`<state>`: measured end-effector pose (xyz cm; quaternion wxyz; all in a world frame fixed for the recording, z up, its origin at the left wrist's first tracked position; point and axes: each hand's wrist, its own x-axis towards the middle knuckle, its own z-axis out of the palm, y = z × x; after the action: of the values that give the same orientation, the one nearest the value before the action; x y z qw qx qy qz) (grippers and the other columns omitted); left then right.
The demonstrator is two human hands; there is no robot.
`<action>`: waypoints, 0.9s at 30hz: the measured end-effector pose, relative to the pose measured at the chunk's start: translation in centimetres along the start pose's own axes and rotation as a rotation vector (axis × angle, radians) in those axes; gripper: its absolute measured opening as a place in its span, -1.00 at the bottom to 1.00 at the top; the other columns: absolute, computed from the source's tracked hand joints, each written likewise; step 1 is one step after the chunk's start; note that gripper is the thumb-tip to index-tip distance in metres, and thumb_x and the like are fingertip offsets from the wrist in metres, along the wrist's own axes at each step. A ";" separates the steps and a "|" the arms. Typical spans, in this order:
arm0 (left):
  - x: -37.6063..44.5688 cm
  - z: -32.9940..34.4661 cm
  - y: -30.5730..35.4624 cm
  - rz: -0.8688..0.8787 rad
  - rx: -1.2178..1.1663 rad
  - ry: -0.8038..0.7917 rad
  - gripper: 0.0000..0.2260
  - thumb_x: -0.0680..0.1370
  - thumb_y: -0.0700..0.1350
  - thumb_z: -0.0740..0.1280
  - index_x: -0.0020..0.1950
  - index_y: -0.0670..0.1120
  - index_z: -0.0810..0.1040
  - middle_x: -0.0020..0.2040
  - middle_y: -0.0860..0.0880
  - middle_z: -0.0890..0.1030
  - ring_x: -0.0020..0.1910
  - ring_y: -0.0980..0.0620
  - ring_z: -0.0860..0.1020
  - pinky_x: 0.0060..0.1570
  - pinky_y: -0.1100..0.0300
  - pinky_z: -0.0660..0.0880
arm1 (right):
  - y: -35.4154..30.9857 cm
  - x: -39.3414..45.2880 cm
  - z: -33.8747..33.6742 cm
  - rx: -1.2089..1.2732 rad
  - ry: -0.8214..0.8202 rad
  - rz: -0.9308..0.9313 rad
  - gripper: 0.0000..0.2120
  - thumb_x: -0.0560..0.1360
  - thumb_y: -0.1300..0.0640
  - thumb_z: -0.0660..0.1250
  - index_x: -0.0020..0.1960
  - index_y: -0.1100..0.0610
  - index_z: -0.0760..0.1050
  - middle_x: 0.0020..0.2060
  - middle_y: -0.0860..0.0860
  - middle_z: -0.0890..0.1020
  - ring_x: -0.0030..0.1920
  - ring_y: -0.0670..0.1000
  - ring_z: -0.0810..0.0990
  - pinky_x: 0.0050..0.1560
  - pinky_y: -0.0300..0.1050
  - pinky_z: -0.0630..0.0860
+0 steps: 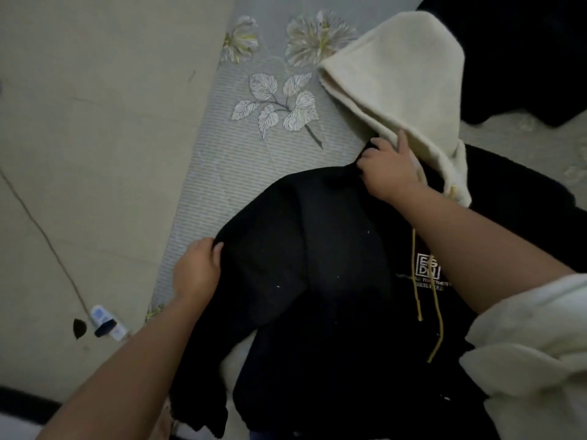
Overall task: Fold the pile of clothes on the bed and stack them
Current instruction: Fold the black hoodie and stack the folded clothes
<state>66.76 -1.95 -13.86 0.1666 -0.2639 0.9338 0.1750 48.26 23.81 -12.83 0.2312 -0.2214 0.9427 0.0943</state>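
We have the black hoodie [317, 265] spread on the bed [222, 173], near its left edge, with its cream-lined hood [400, 77] pointing away from us and the hem toward us, so its long axis runs from near to far, tilted a little right. Our left hand [198, 271] grips the outer edge of the left sleeve or shoulder fold, fingers curled round the cloth, right at the side nearest the bed's left edge. Our right hand [386, 166] is farther off, at the neck where the hood joins the body, pinching black cloth with one finger touching the cream lining. So both hands hold the same left side of the hoodie, one low and one high along its length. We judge the next fold will carry that side rightward across the chest print [428, 268], and the left hand, being nearer the loose sleeve, would lead. More dark clothes [524, 58] lie toward the far right.
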 end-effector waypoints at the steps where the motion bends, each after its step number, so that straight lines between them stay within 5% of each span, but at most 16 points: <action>1: 0.4 -1.0 -0.8 0.006 -0.012 0.058 -0.73 0.60 -0.16 0.15 -0.07 -0.36 0.48 -0.06 -0.36 0.53 -0.06 -0.28 0.50 -0.14 -0.03 0.33 | 0.1 0.5 -0.5 0.016 0.026 -0.010 -0.75 0.56 0.17 0.12 0.16 0.18 0.48 0.19 0.13 0.50 0.38 0.10 0.22 0.40 0.27 -0.21; 4: 3.1 -4.9 -3.4 0.002 0.053 0.190 -0.73 0.60 -0.17 0.14 -0.10 -0.37 0.45 -0.09 -0.40 0.51 -0.09 -0.33 0.49 -0.19 -0.09 0.33 | -0.9 2.8 -2.7 0.075 0.173 -0.064 -0.80 0.54 0.16 0.17 0.06 0.23 0.50 0.01 0.17 0.58 0.28 0.13 0.34 0.38 0.31 -0.22; 8: 8.2 -8.5 -4.8 -0.016 0.223 0.169 -0.74 0.61 -0.12 0.13 -0.01 -0.32 0.46 -0.01 -0.34 0.50 -0.05 -0.31 0.49 -0.24 0.00 0.29 | -5.0 5.8 -4.2 -0.067 0.156 -0.064 -0.78 0.54 0.16 0.17 0.13 0.19 0.47 0.08 0.13 0.53 0.26 0.13 0.33 0.37 0.35 -0.21; 11: 10.3 -8.1 -3.6 -0.007 0.377 0.083 -0.79 0.55 -0.27 0.17 0.15 -0.28 0.42 0.12 -0.31 0.45 0.09 -0.26 0.42 -0.06 -0.03 0.33 | -7.3 6.5 -2.7 -0.050 0.102 0.052 -0.66 0.52 0.27 0.08 0.28 0.21 0.33 0.22 0.16 0.43 0.31 0.15 0.27 0.39 0.32 -0.19; 13: 10.6 -6.7 -2.6 0.021 0.419 0.030 -0.64 0.49 -0.30 0.18 0.29 -0.24 0.34 0.26 -0.27 0.36 0.25 -0.20 0.33 0.12 -0.01 0.25 | -8.0 6.3 -1.7 -0.040 0.041 0.077 -0.63 0.51 0.28 0.06 0.31 0.24 0.28 0.28 0.20 0.37 0.37 0.16 0.21 0.40 0.30 -0.18; 16: 9.9 -3.9 -0.2 0.257 0.348 0.020 -0.54 0.49 -0.23 0.15 0.40 -0.21 0.26 0.38 -0.22 0.27 0.37 -0.12 0.23 0.25 0.04 0.12 | -7.1 6.3 -1.7 -0.011 0.023 -0.011 -0.59 0.49 0.17 0.14 0.32 0.22 0.29 0.31 0.18 0.35 0.38 0.14 0.20 0.41 0.25 -0.05; 19: 9.1 -2.0 3.9 0.412 0.186 0.020 -0.56 0.48 -0.28 0.21 0.36 -0.32 0.33 0.35 -0.31 0.35 0.36 -0.22 0.31 0.33 -0.03 0.19 | -3.9 6.3 -3.7 0.143 0.314 -0.056 -0.55 0.40 0.08 0.03 0.12 0.30 0.46 0.14 0.24 0.51 0.20 0.21 0.43 0.19 0.11 0.31; 21: 9.1 -1.8 6.5 0.393 0.064 0.022 -0.63 0.45 -0.31 0.29 0.24 -0.39 0.43 0.25 -0.37 0.43 0.28 -0.29 0.40 0.28 -0.09 0.29 | -1.3 6.8 -5.2 0.149 0.488 0.047 -0.60 0.41 0.12 0.11 0.11 0.33 0.47 0.10 0.27 0.52 0.13 0.25 0.48 0.05 0.10 0.37; 24: 10.1 -2.5 9.3 0.392 0.020 0.042 -0.73 0.41 -0.34 0.32 0.10 -0.38 0.52 0.12 -0.35 0.51 0.14 -0.29 0.48 0.13 -0.09 0.39 | 2.3 8.1 -7.0 0.222 0.122 0.410 -0.47 0.46 -0.07 0.29 0.30 0.23 0.32 0.23 0.20 0.42 0.24 0.21 0.38 0.13 0.05 0.34; 27: 11.9 -3.3 12.0 0.443 0.023 -0.021 -0.70 0.53 -0.21 0.21 0.25 -0.26 0.45 0.23 -0.19 0.46 0.23 -0.14 0.41 0.20 0.06 0.31 | 4.0 8.1 -6.6 0.252 -0.231 0.452 -0.59 0.50 -0.04 0.24 0.25 0.17 0.39 0.22 0.12 0.47 0.21 0.13 0.45 0.11 -0.08 0.38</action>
<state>49.88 1.09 -12.89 0.1370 -0.0486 0.9691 0.1993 37.39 22.49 -10.63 0.3359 0.0370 0.9398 0.0500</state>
